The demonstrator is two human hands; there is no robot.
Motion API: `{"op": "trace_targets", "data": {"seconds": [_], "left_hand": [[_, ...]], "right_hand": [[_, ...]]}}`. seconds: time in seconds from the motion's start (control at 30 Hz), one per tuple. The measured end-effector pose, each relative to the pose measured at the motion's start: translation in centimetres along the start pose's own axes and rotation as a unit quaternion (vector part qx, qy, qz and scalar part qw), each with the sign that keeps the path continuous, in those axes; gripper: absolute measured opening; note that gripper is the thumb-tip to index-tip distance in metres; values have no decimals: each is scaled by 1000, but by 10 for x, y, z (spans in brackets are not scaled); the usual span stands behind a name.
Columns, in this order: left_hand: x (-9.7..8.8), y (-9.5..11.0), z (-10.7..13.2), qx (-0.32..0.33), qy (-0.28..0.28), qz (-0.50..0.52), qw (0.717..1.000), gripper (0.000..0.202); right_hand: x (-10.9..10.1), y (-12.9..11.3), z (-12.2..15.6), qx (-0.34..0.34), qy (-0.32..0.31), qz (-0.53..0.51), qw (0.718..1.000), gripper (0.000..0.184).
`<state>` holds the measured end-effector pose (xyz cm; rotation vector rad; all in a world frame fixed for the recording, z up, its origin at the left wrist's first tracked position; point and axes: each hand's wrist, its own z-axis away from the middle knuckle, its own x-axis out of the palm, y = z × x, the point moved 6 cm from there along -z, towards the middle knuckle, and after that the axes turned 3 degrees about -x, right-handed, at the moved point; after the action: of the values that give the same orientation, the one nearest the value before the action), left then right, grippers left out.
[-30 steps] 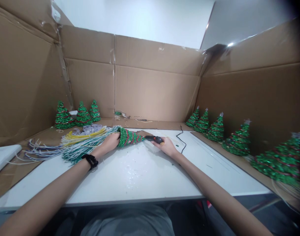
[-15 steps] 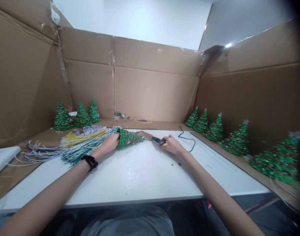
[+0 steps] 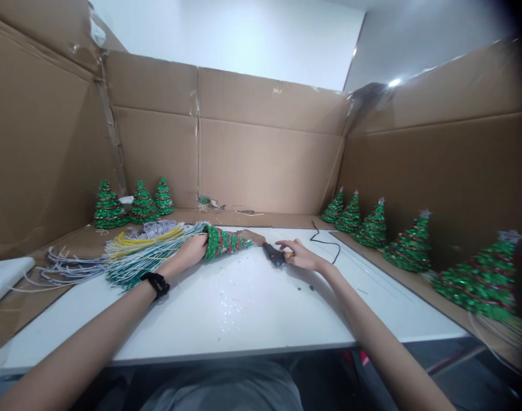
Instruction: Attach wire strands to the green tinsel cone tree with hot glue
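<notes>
A small green tinsel Christmas tree (image 3: 223,242) with red garland lies on its side on the white table, its tip pointing right. My left hand (image 3: 195,249), with a black band on the wrist, is closed around its wide base. Just past the tip, a black glue gun (image 3: 274,254) rests at the edge of a brown piece of card (image 3: 251,236). My right hand (image 3: 302,254) is at the rear of the glue gun, fingers stretched and apart, near a yellowish stick at its back end. Whether the fingertips still touch the gun is hard to see.
Bundles of white, yellow and green wires (image 3: 149,251) lie at the left. Several finished trees (image 3: 408,245) line the right side, and three more trees (image 3: 144,202) stand back left. A black cord (image 3: 327,242) curls behind my right hand. Cardboard walls (image 3: 269,165) enclose the table (image 3: 192,325).
The glue gun has turned, its handle now nearer to me, and my right hand's fingers have spread from their grip on it. My left hand and the tree have stayed in place.
</notes>
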<state>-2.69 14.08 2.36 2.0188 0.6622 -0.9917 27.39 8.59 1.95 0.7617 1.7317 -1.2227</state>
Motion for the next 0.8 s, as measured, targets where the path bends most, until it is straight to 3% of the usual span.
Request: {"op": "trace_targets", "data": {"seconds": [0.1, 0.17, 0.27, 0.4, 0.53, 0.8], "left_hand": [[2, -3, -1, -11, -3, -8, 1000, 24], [2, -4, -1, -18, -4, -12, 1000, 25], [3, -4, -1, -19, -1, -13, 1000, 25], [2, -1, 0, -18, -3, -25, 1000, 26], [1, 0, 0, -31, -7, -42, 999, 27], [0, 1, -1, -10, -15, -7, 1000, 29]], "right_hand": [[-9, -12, -12, -24, 94, -36, 995, 49], [-9, -24, -29, -29, 126, 1, 992, 42], [7, -46, -60, -33, 73, 149, 986, 33], [19, -58, -85, 0, 82, 195, 977, 26], [23, -54, -86, 17, 103, 209, 972, 31], [29, -51, -82, -17, 98, 215, 971, 31]]}}
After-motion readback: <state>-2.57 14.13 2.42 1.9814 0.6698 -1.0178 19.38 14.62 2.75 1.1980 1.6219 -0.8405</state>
